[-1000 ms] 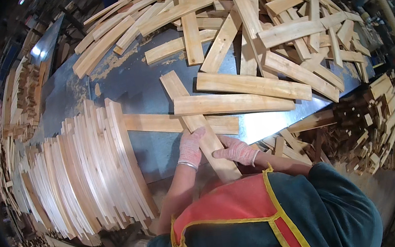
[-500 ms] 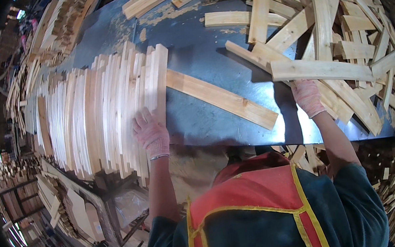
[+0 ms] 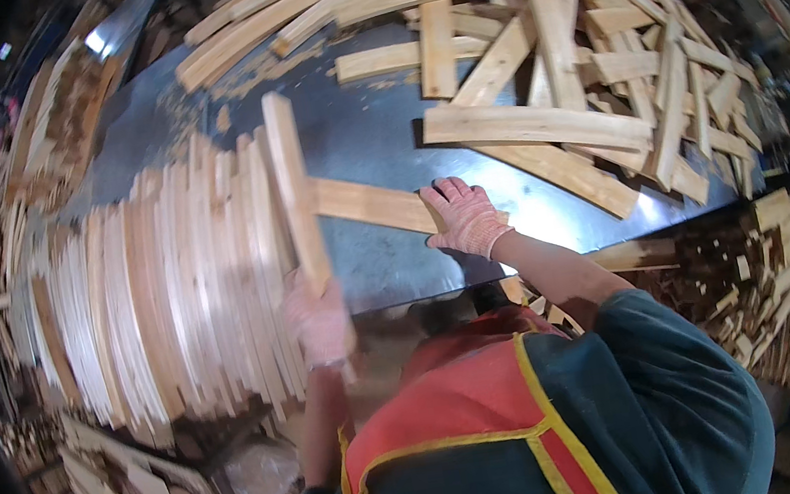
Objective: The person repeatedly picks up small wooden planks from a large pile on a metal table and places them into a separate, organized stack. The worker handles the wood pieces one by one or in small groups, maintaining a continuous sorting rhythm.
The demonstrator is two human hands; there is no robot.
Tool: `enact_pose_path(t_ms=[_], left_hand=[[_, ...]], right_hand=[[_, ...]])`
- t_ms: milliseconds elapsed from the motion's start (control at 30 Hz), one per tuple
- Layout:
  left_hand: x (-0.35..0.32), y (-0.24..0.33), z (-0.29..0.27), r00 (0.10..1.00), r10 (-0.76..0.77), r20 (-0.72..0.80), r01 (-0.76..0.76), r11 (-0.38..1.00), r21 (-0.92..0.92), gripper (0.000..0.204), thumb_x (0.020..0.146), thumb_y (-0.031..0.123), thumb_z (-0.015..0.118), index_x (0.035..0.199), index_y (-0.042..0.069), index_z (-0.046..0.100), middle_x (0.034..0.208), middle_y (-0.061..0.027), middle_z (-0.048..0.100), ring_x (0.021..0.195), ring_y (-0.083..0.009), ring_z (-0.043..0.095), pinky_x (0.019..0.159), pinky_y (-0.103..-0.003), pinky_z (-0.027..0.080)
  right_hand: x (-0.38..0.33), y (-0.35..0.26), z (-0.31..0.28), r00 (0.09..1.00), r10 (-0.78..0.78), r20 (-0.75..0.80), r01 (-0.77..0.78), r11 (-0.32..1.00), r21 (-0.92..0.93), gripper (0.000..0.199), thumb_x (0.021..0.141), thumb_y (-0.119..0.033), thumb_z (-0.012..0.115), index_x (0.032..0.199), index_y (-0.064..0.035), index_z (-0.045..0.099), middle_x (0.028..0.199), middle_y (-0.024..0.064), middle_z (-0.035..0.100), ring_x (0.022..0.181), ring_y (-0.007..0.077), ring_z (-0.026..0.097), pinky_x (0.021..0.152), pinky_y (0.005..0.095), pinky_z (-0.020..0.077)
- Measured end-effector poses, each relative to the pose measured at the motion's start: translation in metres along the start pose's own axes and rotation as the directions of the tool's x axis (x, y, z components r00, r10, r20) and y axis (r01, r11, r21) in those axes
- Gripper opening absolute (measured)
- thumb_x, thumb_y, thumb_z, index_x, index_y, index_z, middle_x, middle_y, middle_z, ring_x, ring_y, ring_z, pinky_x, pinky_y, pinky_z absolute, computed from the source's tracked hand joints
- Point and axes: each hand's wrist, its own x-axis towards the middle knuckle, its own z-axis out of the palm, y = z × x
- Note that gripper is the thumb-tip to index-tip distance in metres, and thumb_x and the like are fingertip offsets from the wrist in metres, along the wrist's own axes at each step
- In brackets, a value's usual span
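Head view: left hand (image 3: pixel 320 320) grip closed around a wooden slat (image 3: pixel 294 190); right hand (image 3: pixel 465 217) rests flat on another slat (image 3: pixel 371 206).

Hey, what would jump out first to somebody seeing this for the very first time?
A long row of slats stood on edge fills the left of the metal table. The left hand holds one slat upright against that row. The right hand rests on a flat board, with a loose pile of boards behind.
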Motion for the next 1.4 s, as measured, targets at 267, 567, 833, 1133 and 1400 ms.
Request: enact_pose_path(t_ms=[267,567,833,1133,1400], left_hand=[[0.023,-0.061,0.004,0.998,-0.028,0.051,-0.007,0.811,0.585,0.071,0.099,0.030,0.057,0.163,0.013,0.032,0.167,-0.0122,0.035,0.154,-0.0347,0.031,0.127,-0.048,0.024],[0.032,0.002,0.029,0.985,0.104,0.138,-0.170,0.734,0.657,0.084,0.095,0.041,0.063,0.162,0.005,0.029,0.163,-0.0157,0.041,0.150,-0.0345,0.038,0.124,-0.047,0.031],[0.021,0.070,0.090,0.994,-0.055,0.097,0.002,0.882,0.471,0.093,0.081,0.044,0.082,0.156,0.004,0.043,0.151,-0.0216,0.053,0.138,-0.0391,0.052,0.113,-0.046,0.045],[0.026,0.005,0.097,0.875,-0.118,0.469,0.360,0.807,-0.468,0.027,0.087,0.019,0.077,0.107,0.003,0.069,0.090,-0.0014,0.065,0.081,-0.0102,0.056,0.075,-0.030,0.049],[-0.012,0.092,0.094,0.924,-0.082,0.374,0.202,0.934,-0.295,0.063,0.091,0.040,0.076,0.140,0.006,0.057,0.114,-0.0188,0.071,0.108,-0.0327,0.068,0.095,-0.042,0.052]], right_hand=[[-0.061,0.081,-0.043,0.952,0.305,0.024,-0.302,0.928,0.216,0.076,0.081,-0.047,0.075,0.143,-0.0092,0.053,0.121,0.0207,0.069,0.115,0.0379,0.066,0.101,0.0456,0.0516],[-0.047,0.011,-0.009,0.938,-0.184,0.292,-0.102,0.661,0.744,0.068,0.096,-0.055,0.061,0.147,-0.0091,0.057,0.139,0.0220,0.064,0.127,0.0385,0.061,0.110,0.0438,0.0471],[-0.044,0.262,-0.101,0.900,0.217,-0.379,-0.306,0.933,-0.192,0.075,0.071,-0.049,0.080,0.133,-0.0119,0.060,0.122,0.0162,0.065,0.123,0.0338,0.059,0.110,0.0484,0.0412],[-0.028,0.174,-0.119,0.896,0.384,0.225,-0.431,0.875,0.222,0.078,0.083,-0.064,0.068,0.135,-0.0070,0.059,0.108,0.0249,0.071,0.106,0.0411,0.069,0.095,0.0472,0.0522],[0.004,-0.008,0.003,0.946,-0.009,0.323,-0.227,0.693,0.685,0.067,0.101,-0.061,0.049,0.130,-0.0021,0.065,0.119,0.0228,0.073,0.113,0.0384,0.068,0.100,0.0470,0.0497]])
